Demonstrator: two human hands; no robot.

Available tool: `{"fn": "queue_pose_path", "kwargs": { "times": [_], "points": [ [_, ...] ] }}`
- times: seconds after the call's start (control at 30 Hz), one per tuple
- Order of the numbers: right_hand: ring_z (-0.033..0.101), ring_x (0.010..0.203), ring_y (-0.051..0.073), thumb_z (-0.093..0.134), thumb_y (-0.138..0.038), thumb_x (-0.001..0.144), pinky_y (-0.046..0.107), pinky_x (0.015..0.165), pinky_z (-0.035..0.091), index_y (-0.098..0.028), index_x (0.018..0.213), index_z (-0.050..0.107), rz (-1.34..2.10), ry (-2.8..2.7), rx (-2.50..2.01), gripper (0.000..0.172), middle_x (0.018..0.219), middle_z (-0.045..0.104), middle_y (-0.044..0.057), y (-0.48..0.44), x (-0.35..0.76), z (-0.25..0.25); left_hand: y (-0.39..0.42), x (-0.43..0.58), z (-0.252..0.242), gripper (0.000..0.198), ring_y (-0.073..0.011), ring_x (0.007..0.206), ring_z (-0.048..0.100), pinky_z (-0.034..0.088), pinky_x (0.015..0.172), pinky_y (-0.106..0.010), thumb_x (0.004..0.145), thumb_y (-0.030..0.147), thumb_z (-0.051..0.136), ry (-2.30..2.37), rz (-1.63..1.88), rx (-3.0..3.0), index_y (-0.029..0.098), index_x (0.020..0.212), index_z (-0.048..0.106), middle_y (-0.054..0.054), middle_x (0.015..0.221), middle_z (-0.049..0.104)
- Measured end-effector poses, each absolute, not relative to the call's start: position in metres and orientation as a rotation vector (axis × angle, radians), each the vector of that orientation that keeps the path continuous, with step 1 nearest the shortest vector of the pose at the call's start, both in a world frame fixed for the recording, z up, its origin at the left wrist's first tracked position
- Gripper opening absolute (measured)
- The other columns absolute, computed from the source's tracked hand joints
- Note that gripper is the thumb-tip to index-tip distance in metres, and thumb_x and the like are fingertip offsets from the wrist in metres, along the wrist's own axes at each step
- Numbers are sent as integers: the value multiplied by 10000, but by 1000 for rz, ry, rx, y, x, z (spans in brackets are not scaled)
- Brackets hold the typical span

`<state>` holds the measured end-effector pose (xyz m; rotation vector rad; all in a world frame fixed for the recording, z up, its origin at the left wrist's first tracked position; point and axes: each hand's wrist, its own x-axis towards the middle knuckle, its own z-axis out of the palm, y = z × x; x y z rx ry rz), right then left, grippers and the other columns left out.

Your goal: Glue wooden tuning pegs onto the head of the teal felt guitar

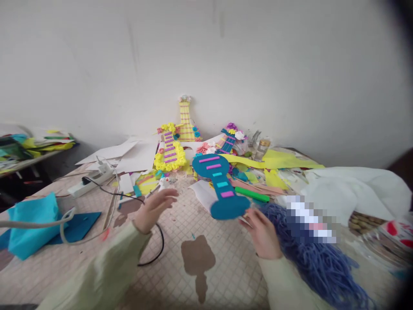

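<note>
In the head view, my right hand pinches the lower right edge of a dark blue dumbbell-shaped cutout, held tilted above the table. Purple and light blue strips lie across its face in a row. My left hand is raised to the left of the cutout, fingers stretched out, holding nothing. Behind it is a glue gun, small and partly hidden by the fingers. A bright green strip lies just right of the cutout. Blue yarn is heaped beside my right wrist.
A white power strip with black and white cords lies at left, near light blue paper. Decorated yellow pieces stand towards the wall. A glass jar, yellow paper and a white bag are at right.
</note>
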<state>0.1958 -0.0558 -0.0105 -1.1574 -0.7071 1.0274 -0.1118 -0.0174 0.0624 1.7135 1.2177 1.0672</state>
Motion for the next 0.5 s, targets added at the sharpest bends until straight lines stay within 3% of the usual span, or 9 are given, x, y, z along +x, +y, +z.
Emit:
{"fn": "queue_pose_path", "kwargs": {
  "times": [0.1, 0.2, 0.37, 0.5],
  "points": [
    [613, 775, 201, 680, -475, 607, 329, 649, 528, -166, 737, 615, 1107, -822, -1190, 341, 807, 657, 65, -40, 168, -12, -1, -87, 20, 389, -239, 880, 627, 520, 684, -364, 746, 403, 470, 1319, 862, 1717, 146, 1029, 540, -136, 1053, 625],
    [595, 733, 183, 682, -491, 598, 285, 588, 501, -148, 759, 636, 1098, -912, -1274, 381, 788, 651, 74, -39, 170, -16, 9, -68, -5, 401, -240, 996, 580, 496, 773, -373, 759, 349, 449, 1397, 765, 1784, 145, 1098, 515, -144, 1154, 571],
    [549, 581, 147, 675, -522, 582, 264, 533, 453, -139, 712, 641, 1036, -1059, -1383, 406, 614, 608, 39, -46, 191, -17, 14, -42, -11, 770, -348, 1154, 413, 318, 950, -513, 540, 397, 714, 1475, 575, 2041, 171, 1228, 451, -146, 1231, 501],
    [500, 520, 118, 644, -494, 638, 251, 534, 435, -140, 689, 644, 988, -1180, -1397, 358, 534, 548, 2, -49, 197, -11, 11, -34, -11, 733, -353, 1123, 401, 299, 916, -536, 594, 436, 672, 1492, 472, 2206, 176, 1241, 447, -134, 1200, 505]
  ]
}}
